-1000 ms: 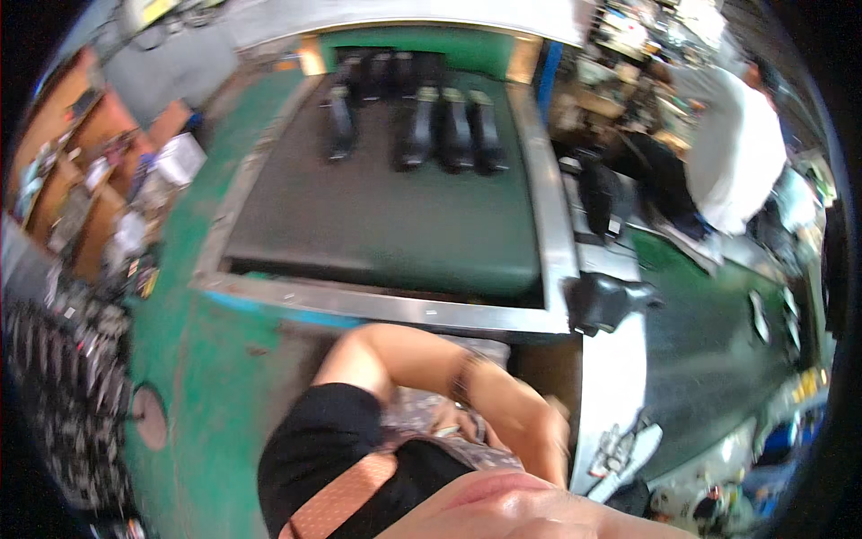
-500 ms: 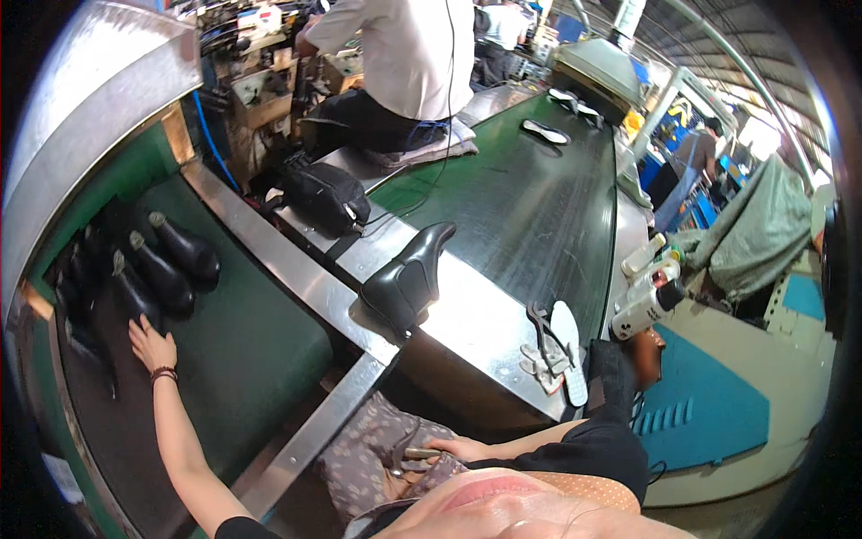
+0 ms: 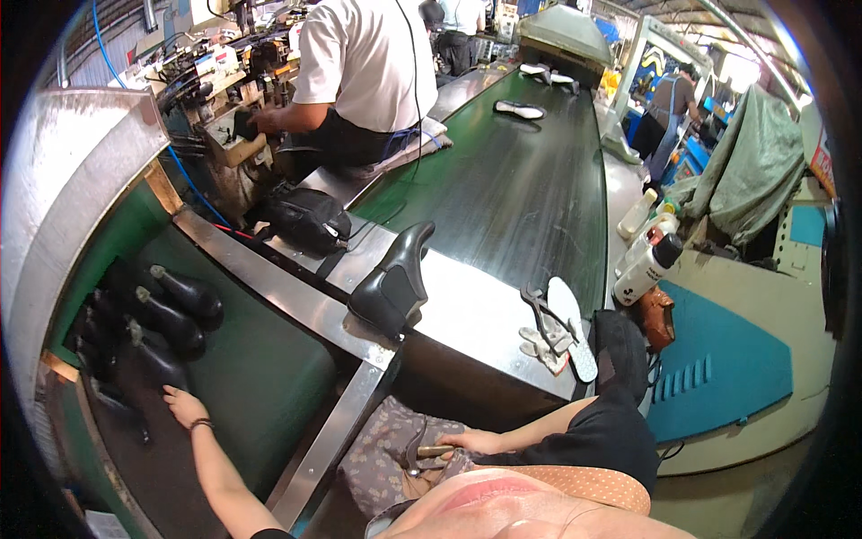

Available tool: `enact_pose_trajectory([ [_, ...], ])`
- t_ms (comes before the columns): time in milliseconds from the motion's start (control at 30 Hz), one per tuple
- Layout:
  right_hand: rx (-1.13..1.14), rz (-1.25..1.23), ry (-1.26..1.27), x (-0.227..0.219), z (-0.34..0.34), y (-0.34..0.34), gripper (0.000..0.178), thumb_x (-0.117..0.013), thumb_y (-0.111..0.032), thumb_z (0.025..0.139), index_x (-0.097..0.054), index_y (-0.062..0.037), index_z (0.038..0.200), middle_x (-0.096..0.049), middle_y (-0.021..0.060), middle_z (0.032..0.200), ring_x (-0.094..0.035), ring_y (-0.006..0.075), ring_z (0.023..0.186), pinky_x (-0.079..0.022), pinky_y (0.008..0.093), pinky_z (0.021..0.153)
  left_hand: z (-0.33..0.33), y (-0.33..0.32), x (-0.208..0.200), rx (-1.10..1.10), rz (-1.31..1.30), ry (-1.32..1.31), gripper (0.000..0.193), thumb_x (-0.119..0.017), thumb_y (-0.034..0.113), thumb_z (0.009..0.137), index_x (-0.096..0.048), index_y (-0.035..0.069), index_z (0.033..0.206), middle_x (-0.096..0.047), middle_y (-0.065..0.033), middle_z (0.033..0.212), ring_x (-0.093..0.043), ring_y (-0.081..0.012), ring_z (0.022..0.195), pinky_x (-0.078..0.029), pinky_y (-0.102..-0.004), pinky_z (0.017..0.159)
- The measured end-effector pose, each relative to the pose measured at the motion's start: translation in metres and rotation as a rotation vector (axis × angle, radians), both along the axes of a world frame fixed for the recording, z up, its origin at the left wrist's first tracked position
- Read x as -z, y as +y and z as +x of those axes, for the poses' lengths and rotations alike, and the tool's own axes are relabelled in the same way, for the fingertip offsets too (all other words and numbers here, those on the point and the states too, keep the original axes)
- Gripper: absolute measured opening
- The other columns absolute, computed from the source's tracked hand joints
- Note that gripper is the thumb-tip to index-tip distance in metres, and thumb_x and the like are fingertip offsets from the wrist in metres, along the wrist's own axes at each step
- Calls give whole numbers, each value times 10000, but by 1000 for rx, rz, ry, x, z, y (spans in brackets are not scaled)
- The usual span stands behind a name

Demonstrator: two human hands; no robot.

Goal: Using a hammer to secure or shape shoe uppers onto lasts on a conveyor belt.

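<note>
On the dark green belt at left, my left hand [image 3: 186, 406] has its fingers curled against the near end of a black boot [image 3: 157, 355]. Beside that one lie more black boots [image 3: 171, 323], with pale round tops facing away. My right hand [image 3: 471, 439] is closed at my lap around the handle of a hand tool with a curved metal head [image 3: 413, 451]; its exact kind is unclear. Under it, a grey floral cloth [image 3: 373, 454] covers my lap. A black ankle boot [image 3: 391, 289] stands on the metal ledge ahead.
Sandals and a pale insole [image 3: 573, 332] lie beside a glove [image 3: 545, 350] on the metal table end. Bottles [image 3: 642, 269] line the conveyor's [image 3: 503, 207] right edge. A black bag [image 3: 305, 220] sits near a seated co-worker [image 3: 364, 72]. A metal bar [image 3: 328, 445] runs between my arms.
My view has shifted. My left hand's fingers have gone from spread to curled at the boot's end, and that boot has come slightly nearer. My right hand keeps the tool.
</note>
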State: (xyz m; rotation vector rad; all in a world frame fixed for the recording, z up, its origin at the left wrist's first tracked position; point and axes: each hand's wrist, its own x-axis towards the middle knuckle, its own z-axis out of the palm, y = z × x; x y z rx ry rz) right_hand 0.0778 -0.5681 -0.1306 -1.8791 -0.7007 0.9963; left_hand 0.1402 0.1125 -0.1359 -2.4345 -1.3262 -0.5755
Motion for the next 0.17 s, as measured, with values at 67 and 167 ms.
enact_pose_trajectory([
  [67, 1, 4, -111, -20, -4, 0, 420, -555, -395, 944, -520, -121, 1260, -649, 194, 925, -651, 307, 845, -496, 404, 730, -15, -31, -5, -8, 1, 49, 463, -400, 77, 934, -365, -30, 1383, -557, -191, 1117, -668, -293, 886, -557, -346, 781],
  [167, -64, -142, -212, -29, -4, -2, 492, -578, -451, 913, -514, -126, 1276, -656, 237, 945, -674, 318, 898, -510, 443, 749, -56, -62, -6, -47, -114, 165, 585, -456, 138, 911, -279, -20, 1446, -505, -267, 1269, -621, -383, 1075, -489, -417, 967],
])
